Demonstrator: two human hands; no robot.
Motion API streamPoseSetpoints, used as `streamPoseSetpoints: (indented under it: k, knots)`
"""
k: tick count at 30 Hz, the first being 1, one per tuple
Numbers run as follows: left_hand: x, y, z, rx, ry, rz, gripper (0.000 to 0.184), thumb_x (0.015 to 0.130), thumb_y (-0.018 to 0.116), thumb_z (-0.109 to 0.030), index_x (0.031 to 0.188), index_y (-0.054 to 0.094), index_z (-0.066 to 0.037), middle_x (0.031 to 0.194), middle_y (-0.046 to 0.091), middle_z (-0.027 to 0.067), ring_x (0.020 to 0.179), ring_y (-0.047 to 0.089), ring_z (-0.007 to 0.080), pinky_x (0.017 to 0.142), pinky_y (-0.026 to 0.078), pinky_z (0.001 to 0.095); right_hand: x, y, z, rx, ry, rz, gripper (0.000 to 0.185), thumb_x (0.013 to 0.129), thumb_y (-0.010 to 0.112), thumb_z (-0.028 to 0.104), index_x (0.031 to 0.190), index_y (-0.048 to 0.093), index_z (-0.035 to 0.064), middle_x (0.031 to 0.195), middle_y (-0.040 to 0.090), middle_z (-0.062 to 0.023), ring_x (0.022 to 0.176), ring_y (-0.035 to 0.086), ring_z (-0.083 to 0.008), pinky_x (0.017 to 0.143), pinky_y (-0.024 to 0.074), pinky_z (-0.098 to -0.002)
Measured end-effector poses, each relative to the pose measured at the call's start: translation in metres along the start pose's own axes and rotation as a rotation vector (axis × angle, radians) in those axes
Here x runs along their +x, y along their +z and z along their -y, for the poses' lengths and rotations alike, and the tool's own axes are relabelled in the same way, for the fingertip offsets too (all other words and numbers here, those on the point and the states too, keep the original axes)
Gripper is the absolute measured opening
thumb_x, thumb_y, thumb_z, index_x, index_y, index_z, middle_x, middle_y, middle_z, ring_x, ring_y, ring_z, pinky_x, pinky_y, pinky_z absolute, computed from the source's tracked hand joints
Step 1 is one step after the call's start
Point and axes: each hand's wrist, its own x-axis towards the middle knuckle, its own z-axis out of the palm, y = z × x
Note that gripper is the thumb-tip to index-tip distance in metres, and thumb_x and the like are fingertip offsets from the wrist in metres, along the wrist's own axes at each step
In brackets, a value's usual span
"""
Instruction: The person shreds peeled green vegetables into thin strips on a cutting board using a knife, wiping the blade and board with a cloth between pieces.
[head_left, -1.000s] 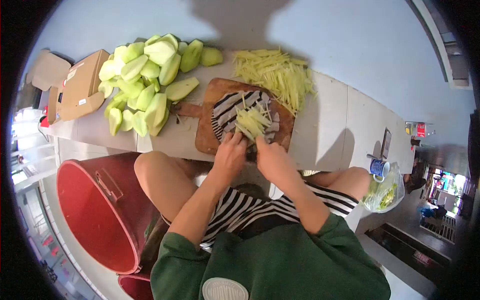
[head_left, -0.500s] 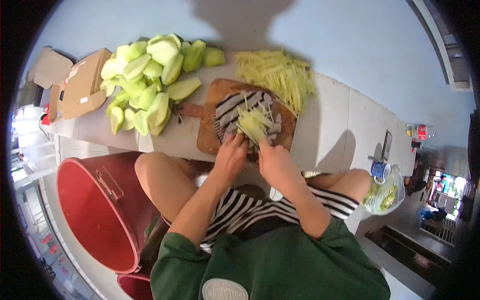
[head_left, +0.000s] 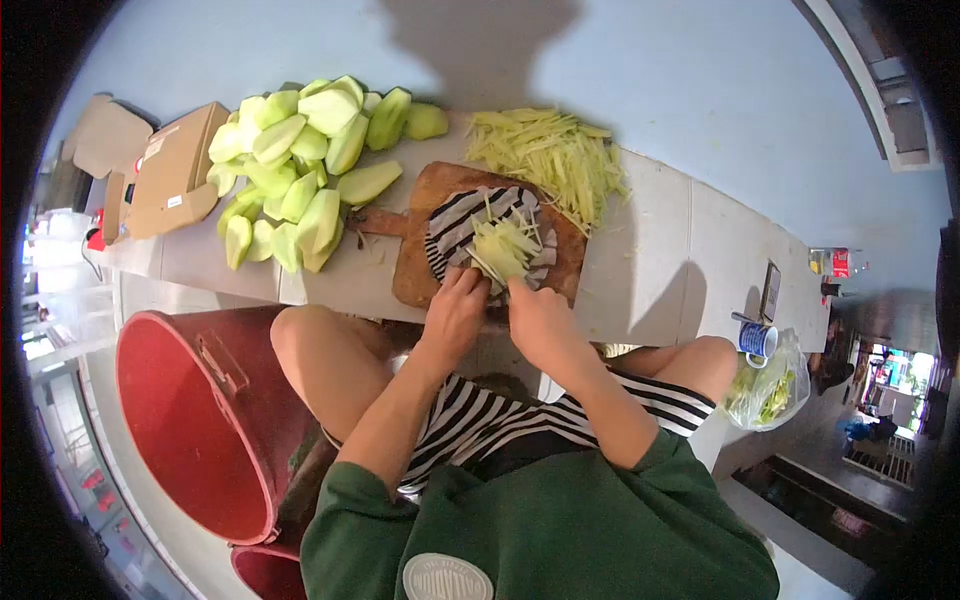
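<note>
A wooden cutting board (head_left: 414, 270) with a handle lies in front of me, with a striped cloth (head_left: 447, 222) on it. Pale green julienne strips (head_left: 503, 243) are heaped on the cloth. My left hand (head_left: 458, 308) is closed at the cloth's near edge, fingers bent down; what they press on is hidden. Beside it, my right hand (head_left: 543, 322) is wrapped round what appears to be a knife, whose thin blade (head_left: 486, 267) points toward the left fingers. Its handle is covered by my hand.
Peeled green fruit pieces (head_left: 292, 185) are piled at the back left, beside a cardboard box (head_left: 178, 170). More cut strips (head_left: 550, 160) lie behind the board. A red bin (head_left: 275, 400) stands at left; a blue mug (head_left: 757, 340) and plastic bag (head_left: 790, 390) sit at right.
The right hand has shifted slightly left and the thin blade lies a little differently at the strips. The left hand stays nearly in place. The whole view has shifted slightly.
</note>
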Motion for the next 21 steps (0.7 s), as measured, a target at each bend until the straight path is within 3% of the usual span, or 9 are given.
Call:
streamPoseSetpoints:
  k: [7,9,21]
  knots:
    - [0.003,0.000,0.005,-0.007,-0.006,0.021,0.018,0.077,0.056,-0.003,0.093,0.065,0.002,0.101,0.059,0.0156,0.098,0.058,0.0340,0.086,0.052,0.0409,0.011,0.027,-0.008,0.023,0.025,-0.005,0.021,0.095,0.053,0.008,0.113,0.052,-0.0024,0.089,0.067,-0.0321,0.088,0.068,-0.0495,0.076,0.0566,-0.0574]
    - [-0.001,0.000,0.005,0.000,-0.023,0.057,0.019,0.077,0.056,-0.003,0.093,0.065,0.002,0.102,0.059,0.0159,0.098,0.058,0.0343,0.086,0.052,0.0411,0.002,0.021,-0.007,0.085,0.014,-0.089,0.021,0.097,0.055,0.015,0.112,0.055,0.0010,0.089,0.065,-0.0343,0.086,0.065,-0.0536,0.075,0.0531,-0.0608]
    - [-0.004,-0.001,0.000,-0.093,-0.016,-0.068,0.019,0.074,0.065,0.002,0.092,0.064,0.003,0.101,0.059,0.0171,0.096,0.059,0.0367,0.086,0.052,0.0434,0.007,0.032,-0.010,0.084,0.000,-0.051,0.021,0.095,0.051,0.008,0.113,0.052,-0.0013,0.091,0.067,-0.0308,0.089,0.067,-0.0520,0.076,0.0547,-0.0601]
